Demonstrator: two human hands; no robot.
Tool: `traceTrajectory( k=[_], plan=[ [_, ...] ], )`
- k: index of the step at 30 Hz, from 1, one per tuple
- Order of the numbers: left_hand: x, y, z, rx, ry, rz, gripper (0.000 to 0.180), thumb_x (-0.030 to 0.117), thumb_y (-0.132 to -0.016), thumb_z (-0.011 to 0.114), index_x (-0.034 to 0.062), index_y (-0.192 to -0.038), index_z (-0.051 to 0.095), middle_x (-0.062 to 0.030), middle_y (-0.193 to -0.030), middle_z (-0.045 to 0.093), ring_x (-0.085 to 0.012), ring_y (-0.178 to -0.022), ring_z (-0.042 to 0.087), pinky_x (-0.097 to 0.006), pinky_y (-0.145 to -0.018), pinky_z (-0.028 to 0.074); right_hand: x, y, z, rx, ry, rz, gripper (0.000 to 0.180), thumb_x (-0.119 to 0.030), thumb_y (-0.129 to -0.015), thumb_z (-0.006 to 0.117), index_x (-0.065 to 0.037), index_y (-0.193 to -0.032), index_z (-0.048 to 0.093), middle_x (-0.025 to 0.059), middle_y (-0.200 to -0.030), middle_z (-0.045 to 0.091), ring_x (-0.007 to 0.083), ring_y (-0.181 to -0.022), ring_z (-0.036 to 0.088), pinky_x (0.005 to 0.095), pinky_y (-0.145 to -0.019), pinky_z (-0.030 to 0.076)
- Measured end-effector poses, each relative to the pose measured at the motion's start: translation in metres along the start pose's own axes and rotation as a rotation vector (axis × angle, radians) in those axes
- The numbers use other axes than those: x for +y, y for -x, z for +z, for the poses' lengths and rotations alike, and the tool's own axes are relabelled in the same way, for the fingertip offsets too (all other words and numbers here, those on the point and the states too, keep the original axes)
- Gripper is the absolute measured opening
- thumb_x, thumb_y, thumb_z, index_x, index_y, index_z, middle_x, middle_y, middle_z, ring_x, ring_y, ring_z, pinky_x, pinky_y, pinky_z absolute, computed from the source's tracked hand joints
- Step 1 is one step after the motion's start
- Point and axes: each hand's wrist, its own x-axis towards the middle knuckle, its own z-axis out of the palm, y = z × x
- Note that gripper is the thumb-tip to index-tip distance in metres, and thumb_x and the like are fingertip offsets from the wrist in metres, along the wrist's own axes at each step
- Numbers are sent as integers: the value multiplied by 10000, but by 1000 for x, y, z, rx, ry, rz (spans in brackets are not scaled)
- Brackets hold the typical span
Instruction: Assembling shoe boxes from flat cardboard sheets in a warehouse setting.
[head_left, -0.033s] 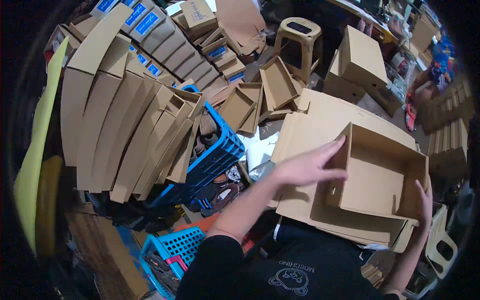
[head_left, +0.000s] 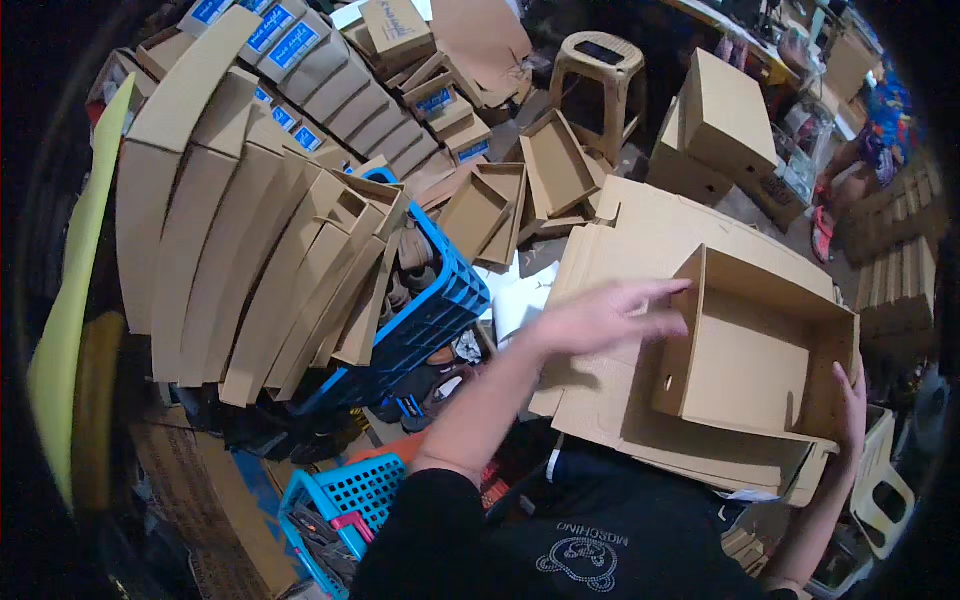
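Observation:
An open, shallow cardboard box [head_left: 755, 345] sits on a large flat cardboard sheet [head_left: 585, 265] in front of me. My left hand [head_left: 625, 315] is open beside the box's left wall, its fingers stretched toward that wall and a little blurred. Whether a fingertip touches the cardboard I cannot tell. At the box's right end, my right hand [head_left: 850, 410] grips the wall near the front corner, with a digit showing on the inner side. Its other fingers are mostly hidden.
Nested cardboard trays [head_left: 230, 260] lean over a blue crate [head_left: 450, 290] of shoes at the left. A turquoise basket [head_left: 370, 490] is near my left elbow. Behind are shoe boxes [head_left: 320, 80], a stool [head_left: 600, 70] and a large carton [head_left: 725, 110]. A white plastic chair [head_left: 885, 480] stands at the right.
My left hand has shifted slightly left and up, its fingers drawing back from the box's left wall. The right hand and the box look nearly unchanged.

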Motion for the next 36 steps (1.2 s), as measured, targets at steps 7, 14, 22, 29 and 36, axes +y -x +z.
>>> traceTrajectory(
  k=[7,14,22,29,36],
  plan=[
    [-138,-59,-157,797,254,104,327,321,-1041,529,51,-1135,689,-62,-1060,733,-145,-951,685,-306,-880,506,6,1,-4,66,-53,87,710,-276,-963,685,-41,-1546,354,127,-1493,471,216,-1333,468,337,-1101,378],
    [-414,-127,-140,745,75,-530,363,319,-924,677,-4,-1084,722,-140,-991,736,-232,-831,689,-357,-708,546,-2,23,-9,162,-51,189,692,-236,-972,674,-24,-1544,346,124,-1482,481,218,-1313,491,326,-1090,388],
    [-522,-167,-138,550,-352,-695,653,395,-843,729,159,-1429,566,-291,-1575,320,-432,-1452,325,-439,-1222,247,9,38,-26,320,305,269,690,-225,-963,690,-22,-1534,361,123,-1460,499,207,-1287,513,328,-1082,399],
    [-499,-159,-154,814,50,-556,486,286,-774,827,8,-1163,741,-186,-1137,735,-257,-1077,697,-373,-942,526,-2,36,-11,295,221,210,660,-213,-968,678,-23,-1525,378,120,-1445,511,210,-1274,520,327,-1086,396],
    [-447,-174,-150,1112,177,-438,332,56,-725,853,12,-1001,673,-92,-963,706,-189,-878,669,-329,-804,553,-6,25,-13,162,200,134,645,-204,-967,672,-18,-1515,387,115,-1423,536,206,-1244,544,324,-1055,423]
  ],
)
